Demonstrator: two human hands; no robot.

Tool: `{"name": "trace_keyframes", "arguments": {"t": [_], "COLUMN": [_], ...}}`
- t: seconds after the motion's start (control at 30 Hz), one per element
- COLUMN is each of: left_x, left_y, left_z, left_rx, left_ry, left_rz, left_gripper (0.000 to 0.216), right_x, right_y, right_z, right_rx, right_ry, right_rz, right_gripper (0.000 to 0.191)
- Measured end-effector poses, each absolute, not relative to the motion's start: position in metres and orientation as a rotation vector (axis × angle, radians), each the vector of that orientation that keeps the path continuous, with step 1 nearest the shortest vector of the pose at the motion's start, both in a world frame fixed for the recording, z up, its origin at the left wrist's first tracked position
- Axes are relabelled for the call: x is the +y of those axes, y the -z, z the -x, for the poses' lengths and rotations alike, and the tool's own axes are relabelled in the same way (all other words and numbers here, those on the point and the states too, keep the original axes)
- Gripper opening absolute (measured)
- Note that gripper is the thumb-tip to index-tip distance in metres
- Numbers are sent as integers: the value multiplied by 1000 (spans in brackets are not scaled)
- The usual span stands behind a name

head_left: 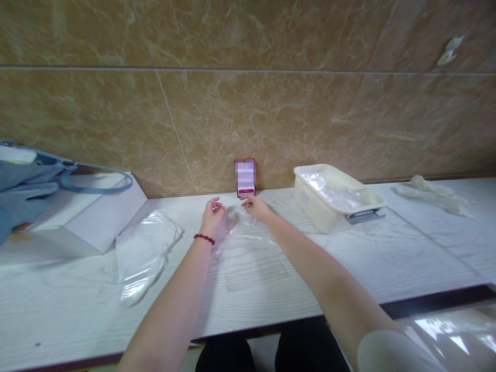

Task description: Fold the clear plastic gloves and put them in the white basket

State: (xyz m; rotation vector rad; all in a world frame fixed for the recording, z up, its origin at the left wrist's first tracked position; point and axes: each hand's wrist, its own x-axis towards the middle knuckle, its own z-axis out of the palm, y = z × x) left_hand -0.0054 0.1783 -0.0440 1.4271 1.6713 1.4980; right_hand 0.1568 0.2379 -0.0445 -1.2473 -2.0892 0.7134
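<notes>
A thin clear plastic bag (253, 258) lies on the white wood-grain table, its crumpled far end raised between my two hands. My left hand (213, 216), with a dark red bead bracelet at the wrist, has its fingers curled at the left side of that crumpled plastic. At the right side my right hand (256, 207) pinches the film with bent fingers. Its fingertips are just in front of a phone (245, 177), which leans upright against the wall with its screen lit. Fine detail of both grips is blurred.
To the left are a stack of flat clear bags (145, 253), a white box (93, 217) and a blue strapped bag (27, 188). A cream bin (315, 204) holding clear plastic stands right, with a crumpled pale glove-like piece (434, 195) beyond. Brown marble wall (248, 113) borders the table's back.
</notes>
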Motion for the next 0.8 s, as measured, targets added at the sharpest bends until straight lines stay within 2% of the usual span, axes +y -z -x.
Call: {"name": "trace_keyframes", "arguments": {"t": [0.07, 0.2, 0.3, 0.43, 0.5, 0.63, 0.8], "left_x": [176, 167, 160, 157, 158, 162, 166], "left_y": [41, 37, 36, 36, 37, 39, 37], "left_z": [10, 15, 13, 10, 9, 8, 6], "left_rx": [1845, 1942, 2023, 2080, 2139, 2276, 2243], "left_ry": [-1378, -778, -550, -485, -495, -507, -639], "left_rz": [-1627, -2125, -2200, -2189, -2162, -2068, -2001], "left_gripper": [33, 29, 31, 29, 32, 37, 20], "right_x": [240, 240, 237, 221, 208, 179, 168], "right_y": [46, 44, 36, 23, 20, 24, 27], "right_z": [-158, -161, -164, -163, -161, -156, -147], "right_rx": [-2115, -2190, -2220, -2224, -2295, -2480, -2404], "right_ry": [-662, -489, -393, -104, -66, -179, -355], "right_rz": [1242, 1408, 1517, 1587, 1498, 1312, 1363], "right_gripper": [35, 32, 32, 29, 27, 26, 32]}}
